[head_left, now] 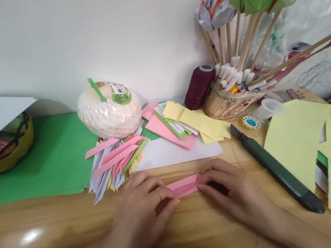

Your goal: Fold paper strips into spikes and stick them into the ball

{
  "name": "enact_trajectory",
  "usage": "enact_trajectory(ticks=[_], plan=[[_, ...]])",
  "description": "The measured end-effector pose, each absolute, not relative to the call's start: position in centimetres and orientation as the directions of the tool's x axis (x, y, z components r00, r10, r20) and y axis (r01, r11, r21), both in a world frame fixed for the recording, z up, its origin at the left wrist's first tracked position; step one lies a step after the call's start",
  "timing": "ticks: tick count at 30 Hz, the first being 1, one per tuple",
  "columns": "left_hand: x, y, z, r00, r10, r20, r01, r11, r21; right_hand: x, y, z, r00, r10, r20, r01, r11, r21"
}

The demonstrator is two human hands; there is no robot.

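Observation:
Between my two hands a pink paper strip [185, 186] lies low over the wooden table, with a lengthwise crease along it. My left hand [147, 202] pinches its left end between thumb and fingers; a ring is on one finger. The right end is pinched by my right hand [231, 184]. Just beyond my left hand is a pile of folded paper strips [117, 161] in pink, lilac, green and yellow. Behind the strip, flat paper pieces [173, 125] in pink, green, white and yellow overlap on a white sheet [176, 153].
A dark green cutter [279, 169] lies right of my right hand, beside yellow paper sheets [299, 134]. Behind stand a wrapped coconut [110, 111], a maroon thread spool [199, 86] and a basket [224, 103] holding pens and paper flowers. Green paper [56, 156] covers the left.

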State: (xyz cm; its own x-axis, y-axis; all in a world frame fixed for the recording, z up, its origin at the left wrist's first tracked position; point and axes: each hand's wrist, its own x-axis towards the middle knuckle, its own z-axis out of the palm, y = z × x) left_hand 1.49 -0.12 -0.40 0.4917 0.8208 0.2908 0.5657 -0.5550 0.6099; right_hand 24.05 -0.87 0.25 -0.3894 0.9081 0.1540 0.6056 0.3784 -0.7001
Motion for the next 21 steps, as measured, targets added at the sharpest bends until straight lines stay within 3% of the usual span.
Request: enact_trajectory(ticks=[8,17,21], plan=[[2.1,-0.1,-0.1,0.470,0.856,0.214,0.587,-0.484,0.649,23.6,-1.1,0.1,-0.398,0.893,0.208,0.660,0.437,-0.611],[2.5,0.1,-0.1,0.497,0.838,0.224,0.668,-0.534,0.518,23.2,-1.2,-0.2,-0.353,0.904,0.241,0.701,0.426,-0.572],[2.6,0.0,0.2,0.506,0.851,0.137,0.719,-0.504,0.478,23.2,-1.1,-0.2,-0.345,0.919,0.190,0.721,0.389,-0.573]])
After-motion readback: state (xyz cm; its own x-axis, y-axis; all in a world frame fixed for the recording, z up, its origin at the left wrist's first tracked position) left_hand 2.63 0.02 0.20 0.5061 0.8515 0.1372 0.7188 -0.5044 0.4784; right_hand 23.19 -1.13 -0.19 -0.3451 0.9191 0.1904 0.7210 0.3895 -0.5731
